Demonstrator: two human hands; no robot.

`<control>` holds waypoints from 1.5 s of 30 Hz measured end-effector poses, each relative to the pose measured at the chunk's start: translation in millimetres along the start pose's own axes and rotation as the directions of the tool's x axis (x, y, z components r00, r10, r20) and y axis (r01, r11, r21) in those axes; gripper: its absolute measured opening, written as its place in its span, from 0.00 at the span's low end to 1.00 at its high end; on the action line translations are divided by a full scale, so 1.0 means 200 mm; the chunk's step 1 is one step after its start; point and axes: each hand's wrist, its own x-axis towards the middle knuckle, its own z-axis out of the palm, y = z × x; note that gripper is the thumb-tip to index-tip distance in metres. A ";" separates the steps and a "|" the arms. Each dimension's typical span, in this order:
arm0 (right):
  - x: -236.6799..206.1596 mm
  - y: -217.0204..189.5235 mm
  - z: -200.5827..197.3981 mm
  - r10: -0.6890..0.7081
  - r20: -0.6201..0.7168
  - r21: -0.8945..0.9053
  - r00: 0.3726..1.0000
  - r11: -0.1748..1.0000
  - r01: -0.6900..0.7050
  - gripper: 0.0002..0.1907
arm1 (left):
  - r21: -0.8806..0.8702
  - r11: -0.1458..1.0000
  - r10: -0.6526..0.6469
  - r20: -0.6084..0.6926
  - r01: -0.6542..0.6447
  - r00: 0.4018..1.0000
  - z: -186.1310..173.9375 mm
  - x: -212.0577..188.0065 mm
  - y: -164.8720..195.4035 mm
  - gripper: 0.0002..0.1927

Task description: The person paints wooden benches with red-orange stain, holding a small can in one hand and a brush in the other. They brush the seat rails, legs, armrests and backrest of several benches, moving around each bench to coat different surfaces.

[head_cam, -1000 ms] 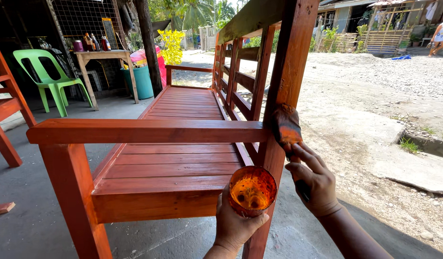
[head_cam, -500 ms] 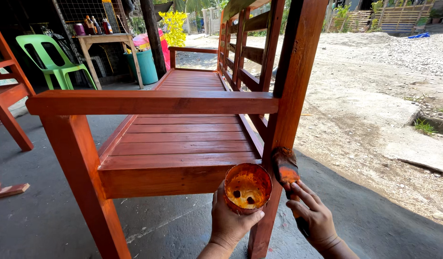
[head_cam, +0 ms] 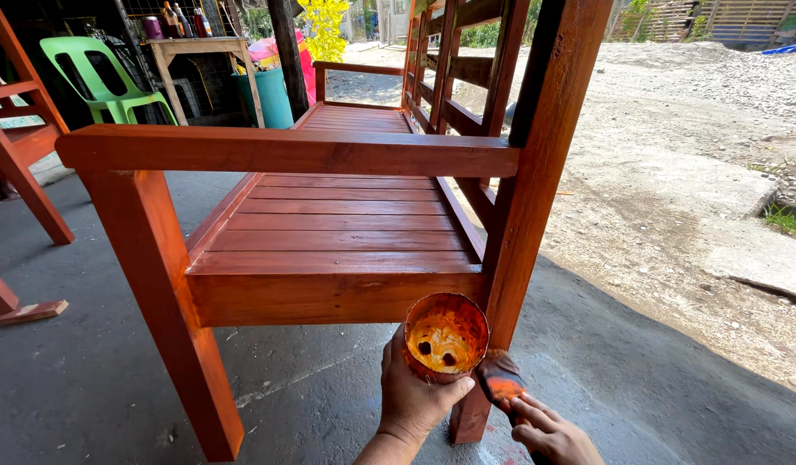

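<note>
I see a red-brown wooden bench (head_cam: pixel 337 224) filling the view, its armrest (head_cam: pixel 286 151) crossing in front of me and its back post (head_cam: pixel 535 172) rising between my hands and the gravel yard (head_cam: pixel 690 155). A green plastic chair (head_cam: pixel 101 82), a small table (head_cam: pixel 200 52) with bottles and a teal bin (head_cam: pixel 269 95) stand well behind it on the concrete floor (head_cam: pixel 88 387). My left hand (head_cam: pixel 419 400) comes up from below, its grip clamped around a stain-smeared cup (head_cam: pixel 445 336), held just under the seat's front rail. My right hand (head_cam: pixel 553 435) sits low beside it, fingers closed on a brush (head_cam: pixel 499 383) whose orange-wet bristles lie against the post's foot, just beside the cup.
</note>
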 end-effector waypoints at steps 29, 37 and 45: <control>-0.02 -0.04 0.05 -0.066 0.062 0.202 0.996 0.978 0.052 0.13 | 0.015 0.991 0.132 -0.090 -0.131 0.987 0.00 -0.01 -0.13 0.55; 0.13 0.01 -0.22 0.248 0.007 0.179 0.969 0.953 -0.245 0.10 | 0.097 0.981 0.177 -0.102 -0.168 0.979 -0.06 -0.05 -0.20 0.59; 0.19 -0.12 -0.66 -0.033 -0.603 -0.062 0.797 0.998 -0.006 0.10 | -0.128 0.989 0.070 -0.028 -0.073 0.997 0.03 -0.01 -0.22 0.60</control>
